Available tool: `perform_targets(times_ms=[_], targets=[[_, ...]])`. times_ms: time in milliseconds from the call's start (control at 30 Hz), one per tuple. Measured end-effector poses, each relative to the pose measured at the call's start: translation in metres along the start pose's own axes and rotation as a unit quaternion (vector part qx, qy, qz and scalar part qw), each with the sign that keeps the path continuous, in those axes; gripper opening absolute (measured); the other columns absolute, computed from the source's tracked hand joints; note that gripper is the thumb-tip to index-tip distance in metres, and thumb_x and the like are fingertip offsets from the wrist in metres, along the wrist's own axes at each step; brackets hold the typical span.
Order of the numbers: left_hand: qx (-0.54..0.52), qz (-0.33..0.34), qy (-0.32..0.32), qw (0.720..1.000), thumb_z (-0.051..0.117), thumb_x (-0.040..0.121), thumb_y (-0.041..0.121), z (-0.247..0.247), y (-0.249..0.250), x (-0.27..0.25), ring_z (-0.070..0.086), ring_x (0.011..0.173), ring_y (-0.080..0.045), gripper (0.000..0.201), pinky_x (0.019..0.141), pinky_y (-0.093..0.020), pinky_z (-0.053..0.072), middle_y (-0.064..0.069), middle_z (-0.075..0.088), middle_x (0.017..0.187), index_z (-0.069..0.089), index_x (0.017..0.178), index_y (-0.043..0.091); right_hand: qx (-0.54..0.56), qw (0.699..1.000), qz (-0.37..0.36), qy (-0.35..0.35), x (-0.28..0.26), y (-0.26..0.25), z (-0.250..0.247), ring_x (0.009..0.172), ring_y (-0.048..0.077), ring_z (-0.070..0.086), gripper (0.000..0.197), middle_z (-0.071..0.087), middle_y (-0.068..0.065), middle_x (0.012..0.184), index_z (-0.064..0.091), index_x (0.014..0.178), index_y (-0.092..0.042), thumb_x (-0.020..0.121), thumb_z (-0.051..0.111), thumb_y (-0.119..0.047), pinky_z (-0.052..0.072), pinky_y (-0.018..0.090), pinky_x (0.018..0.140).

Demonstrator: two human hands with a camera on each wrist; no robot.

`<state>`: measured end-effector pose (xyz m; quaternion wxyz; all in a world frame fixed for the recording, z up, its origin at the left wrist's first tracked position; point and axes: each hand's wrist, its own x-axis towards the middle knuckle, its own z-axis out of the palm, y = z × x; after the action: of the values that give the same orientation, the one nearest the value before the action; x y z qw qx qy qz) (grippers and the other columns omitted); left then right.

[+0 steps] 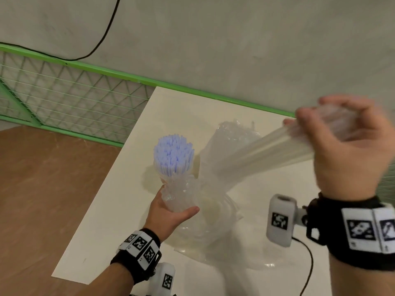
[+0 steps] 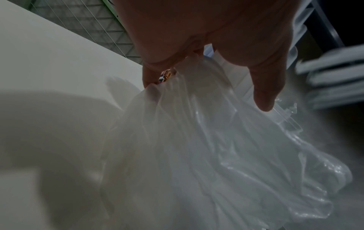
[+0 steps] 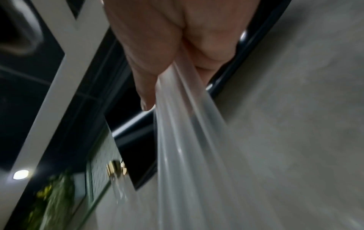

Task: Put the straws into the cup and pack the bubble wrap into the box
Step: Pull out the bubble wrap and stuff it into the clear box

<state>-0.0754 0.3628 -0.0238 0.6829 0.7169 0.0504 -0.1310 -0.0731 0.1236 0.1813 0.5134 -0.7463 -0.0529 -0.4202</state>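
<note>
Lilac straws (image 1: 173,153) stand bunched upright in a cup that is mostly hidden behind crumpled film at the middle of the white desk (image 1: 102,221), so the straw half of the task looks done, though no picture shows whether stray straws lie elsewhere. What remains, by my reading, is the bubble wrap (image 1: 252,154): a long clear sheet runs from a crumpled heap on the desk, just right of the straws, up to the right hand (image 1: 346,142), which is raised at the far right with its fingers curled tight around one gathered end, pulling the plastic taut. The left hand (image 1: 171,212), nearer and lower, cups another bunched part of the same film (image 2: 206,147) just in front of the straws, thumb and fingers wrapped round it; the left wrist view shows the folds spilling down below that grip. No box appears in the head view, and the wrist views are too blurred to pick one out, so none of the wrap seems packed yet. Gathering the sheet into a compact bundle looks like the step in hand.
</note>
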Motion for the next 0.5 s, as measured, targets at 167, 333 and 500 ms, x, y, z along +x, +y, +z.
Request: perform_targets(times_ms=[167,333,500], targets=[[-0.002,-0.001,-0.005,1.000,0.092,0.061,0.011,0.001,0.001,0.000,0.069,0.096,-0.004,0.065,0.075,-0.012,0.053,0.004,0.074,0.104,0.061,0.117,0.021,-0.030,0.998,0.026,0.041,0.030,0.037,0.006,0.077,0.026,0.074,0.036,0.073,0.006,0.090,0.065,0.099,-0.010,0.077,0.084,-0.030,0.059,0.049,0.067],[-0.010,-0.003,0.000,1.000,0.092,0.061,0.009,0.002,0.001,0.000,0.069,0.095,-0.003,0.065,0.074,-0.010,0.052,0.005,0.074,0.104,0.061,0.117,0.022,-0.130,0.987,0.053,-0.077,0.025,0.082,0.028,0.073,0.021,0.071,0.027,0.072,-0.001,0.083,0.063,0.092,-0.024,0.077,0.081,-0.037,0.057,0.042,0.071],[-0.010,-0.007,-0.001,1.000,0.093,0.061,0.014,0.002,0.000,0.000,0.069,0.098,-0.005,0.067,0.083,-0.020,0.052,0.006,0.074,0.105,0.061,0.118,0.023,-0.279,0.942,-0.048,-0.181,0.012,0.118,0.041,0.078,0.012,0.060,0.028,0.069,-0.005,0.090,0.067,0.097,-0.012,0.081,0.079,-0.032,0.042,0.015,0.076]])
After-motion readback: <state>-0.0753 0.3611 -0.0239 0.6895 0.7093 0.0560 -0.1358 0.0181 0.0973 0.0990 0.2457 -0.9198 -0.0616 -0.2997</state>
